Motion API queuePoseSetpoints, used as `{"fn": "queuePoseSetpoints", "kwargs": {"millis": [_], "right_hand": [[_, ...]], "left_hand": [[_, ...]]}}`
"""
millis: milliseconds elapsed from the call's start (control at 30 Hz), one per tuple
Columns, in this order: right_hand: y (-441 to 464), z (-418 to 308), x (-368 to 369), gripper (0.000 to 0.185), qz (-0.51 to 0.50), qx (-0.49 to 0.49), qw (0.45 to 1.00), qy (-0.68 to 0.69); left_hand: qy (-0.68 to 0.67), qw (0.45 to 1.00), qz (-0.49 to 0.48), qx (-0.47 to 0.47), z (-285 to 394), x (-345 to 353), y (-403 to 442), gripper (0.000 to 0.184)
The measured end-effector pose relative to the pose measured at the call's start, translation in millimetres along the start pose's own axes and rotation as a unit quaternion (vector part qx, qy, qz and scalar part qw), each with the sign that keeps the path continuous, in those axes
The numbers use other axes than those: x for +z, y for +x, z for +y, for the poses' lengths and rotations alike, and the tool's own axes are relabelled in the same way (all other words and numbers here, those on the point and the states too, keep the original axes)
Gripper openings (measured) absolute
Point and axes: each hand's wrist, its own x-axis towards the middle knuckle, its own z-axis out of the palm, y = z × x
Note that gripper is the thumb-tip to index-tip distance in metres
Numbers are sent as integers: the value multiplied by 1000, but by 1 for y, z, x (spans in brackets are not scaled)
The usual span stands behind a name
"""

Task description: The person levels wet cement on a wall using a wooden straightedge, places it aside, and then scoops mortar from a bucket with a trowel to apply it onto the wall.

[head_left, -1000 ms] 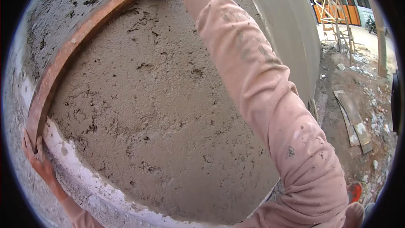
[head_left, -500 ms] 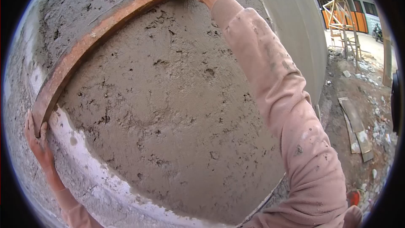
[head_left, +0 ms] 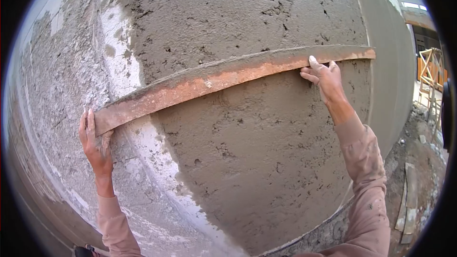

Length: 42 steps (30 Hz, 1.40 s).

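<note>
A long reddish-brown board point(head_left: 204, 87) lies across a wall coated with wet grey mortar point(head_left: 247, 147), its upper edge smeared with mortar. At the board's left end, my left hand point(head_left: 97, 145) grips it, with fingers on the outer side and the thumb below. Near the right end, my right hand point(head_left: 326, 78) holds the lower edge between thumb and fingers. Rough, pitted mortar shows above and below the board. A strip of white wall point(head_left: 157, 150) borders the mortar on the left.
Smooth grey plaster point(head_left: 392, 66) covers the wall's right part. Farther right are a wooden frame point(head_left: 431, 74), planks point(head_left: 408, 202) on the ground and scattered rubble. Rough older wall point(head_left: 71, 81) stretches along the left.
The view has shifted, and the board now appears lower and less steeply slanted. Both hands have stayed on it, and its right end has come into view.
</note>
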Motion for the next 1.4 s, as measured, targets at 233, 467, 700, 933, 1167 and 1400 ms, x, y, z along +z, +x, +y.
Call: {"fn": "queuePoseSetpoints", "kwargs": {"millis": [233,467,700,933,1167,1400], "right_hand": [[80,-39,58,37,-95,-63,993,10],[329,-119,77,24,-173,-158,972,27],[339,-157,72,26,-52,-140,988,25],[314,-126,17,33,-84,-94,992,16],[194,-72,11,35,-86,-83,993,4],[116,-49,58,39,-80,-139,987,26]], "left_hand": [[19,998,53,16,-39,5,88,60],[42,985,134,103,-64,61,272,59],[-82,985,123,85,-4,91,364,57],[54,973,133,181,10,78,313,60],[-6,996,63,66,16,37,171,60],[17,996,90,6,-17,17,103,59]]}}
